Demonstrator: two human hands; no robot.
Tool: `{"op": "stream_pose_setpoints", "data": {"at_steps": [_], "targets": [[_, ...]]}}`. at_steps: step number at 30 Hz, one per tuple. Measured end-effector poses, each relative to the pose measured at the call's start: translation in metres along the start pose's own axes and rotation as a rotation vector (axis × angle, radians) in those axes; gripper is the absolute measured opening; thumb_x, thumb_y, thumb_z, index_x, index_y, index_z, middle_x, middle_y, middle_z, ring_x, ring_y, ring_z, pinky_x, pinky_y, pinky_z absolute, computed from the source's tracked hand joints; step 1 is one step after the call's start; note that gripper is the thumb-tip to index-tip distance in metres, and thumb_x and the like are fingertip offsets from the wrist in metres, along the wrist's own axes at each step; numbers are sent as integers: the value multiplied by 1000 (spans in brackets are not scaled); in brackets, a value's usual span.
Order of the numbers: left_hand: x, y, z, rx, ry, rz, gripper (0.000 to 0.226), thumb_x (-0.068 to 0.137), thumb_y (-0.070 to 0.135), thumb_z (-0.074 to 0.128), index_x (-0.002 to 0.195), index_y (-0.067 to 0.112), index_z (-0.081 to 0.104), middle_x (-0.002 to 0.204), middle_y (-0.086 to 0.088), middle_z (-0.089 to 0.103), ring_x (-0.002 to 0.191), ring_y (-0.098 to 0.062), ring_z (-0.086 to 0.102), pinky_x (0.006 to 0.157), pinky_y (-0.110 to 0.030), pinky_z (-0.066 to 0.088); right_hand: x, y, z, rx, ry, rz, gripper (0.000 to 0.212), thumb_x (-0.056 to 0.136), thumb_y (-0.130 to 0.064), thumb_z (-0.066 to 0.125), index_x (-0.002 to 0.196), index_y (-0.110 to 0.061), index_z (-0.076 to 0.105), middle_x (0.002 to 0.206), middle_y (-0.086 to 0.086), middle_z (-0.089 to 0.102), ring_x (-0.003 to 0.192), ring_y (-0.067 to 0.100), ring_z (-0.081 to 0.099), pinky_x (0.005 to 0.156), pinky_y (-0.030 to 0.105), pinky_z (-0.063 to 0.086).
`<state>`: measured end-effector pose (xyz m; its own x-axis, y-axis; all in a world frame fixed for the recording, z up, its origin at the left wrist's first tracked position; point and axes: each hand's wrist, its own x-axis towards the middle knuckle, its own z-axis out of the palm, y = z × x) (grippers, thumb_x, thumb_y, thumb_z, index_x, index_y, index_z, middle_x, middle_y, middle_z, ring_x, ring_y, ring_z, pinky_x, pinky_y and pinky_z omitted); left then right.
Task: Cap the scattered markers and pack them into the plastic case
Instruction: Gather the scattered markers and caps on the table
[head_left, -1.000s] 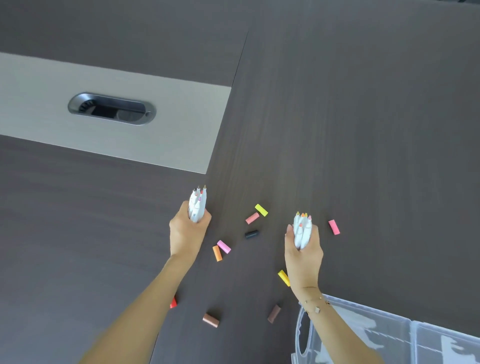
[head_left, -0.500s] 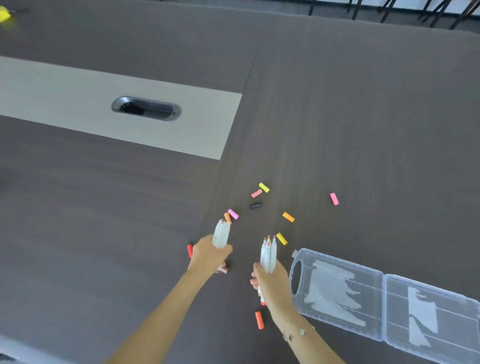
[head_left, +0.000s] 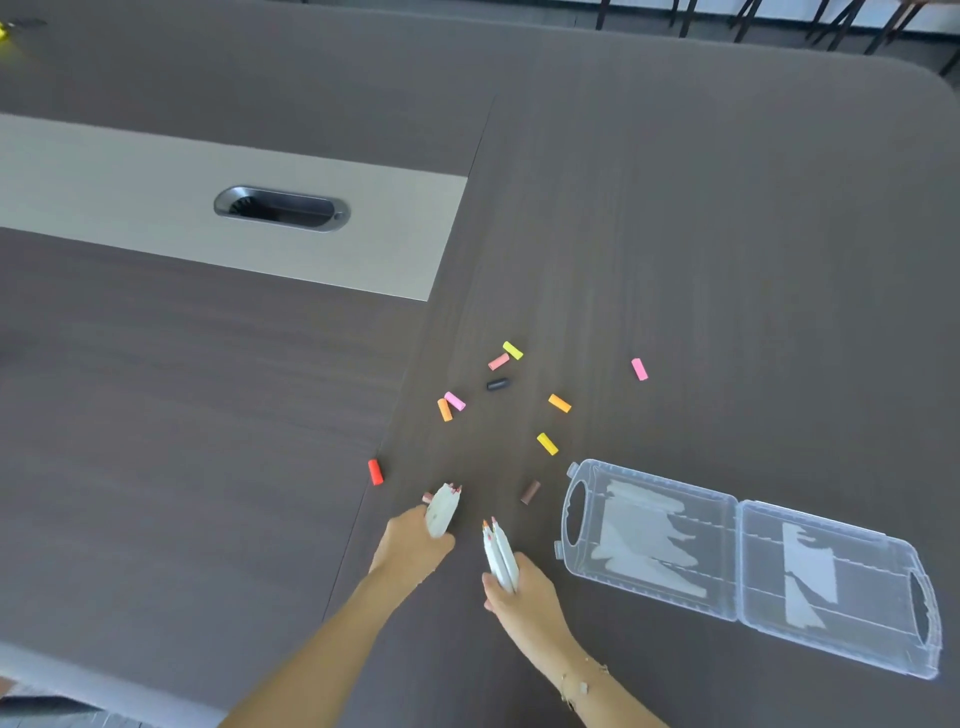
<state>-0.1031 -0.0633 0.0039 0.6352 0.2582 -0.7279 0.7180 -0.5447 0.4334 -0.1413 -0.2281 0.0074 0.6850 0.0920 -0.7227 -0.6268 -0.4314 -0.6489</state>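
From the head camera, the dark table (head_left: 675, 234) has a fine straight wood grain and a matte finish, with a rounded far corner. A pale beige strip (head_left: 156, 208) is set into it on the left and holds an oval metal cable slot (head_left: 282, 208).

The left hand (head_left: 410, 540) has its fingers curled round a bundle of white markers (head_left: 441, 512). Their smooth barrels stick out past the fist, with bare coloured tips pointing away from the person. The right hand (head_left: 519, 592) grips a second bundle of white markers (head_left: 500, 553), also uncapped, with orange and reddish tips at the far end. A thin chain bracelet (head_left: 576, 686) circles the right wrist.

Short, stubby caps lie scattered on the table beyond both hands. A yellow-green cap (head_left: 512, 350) and a salmon cap (head_left: 498, 361) lie just beside each other. A black cap (head_left: 497, 384) is near them. A pink cap (head_left: 454, 400) touches an orange cap (head_left: 444, 410). Another orange cap (head_left: 559, 403), a yellow cap (head_left: 547, 444), a brown cap (head_left: 530, 492) and a red cap (head_left: 375, 472) lie apart. A further pink cap (head_left: 639, 369) sits well off to the right.

The clear plastic case (head_left: 737, 566) lies open and flat to the right of the right hand, its two hinged halves side by side. Each half has an oval handle cutout at its outer end, and its ribbed floor reflects pale patches of light.
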Motion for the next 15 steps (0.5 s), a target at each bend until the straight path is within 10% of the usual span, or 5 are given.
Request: {"op": "stream_pose_setpoints", "data": {"at_steps": [15], "targets": [[73,71,-8,-19,2,147,9,74,18,52,76,16,44,74,-7,56,59,-20,55,53,-28,38,102,-74,-33,-157,219,-157,14,90,-27,54,95,-14,51,84,8,60,78,22,64,56,22,44]]}}
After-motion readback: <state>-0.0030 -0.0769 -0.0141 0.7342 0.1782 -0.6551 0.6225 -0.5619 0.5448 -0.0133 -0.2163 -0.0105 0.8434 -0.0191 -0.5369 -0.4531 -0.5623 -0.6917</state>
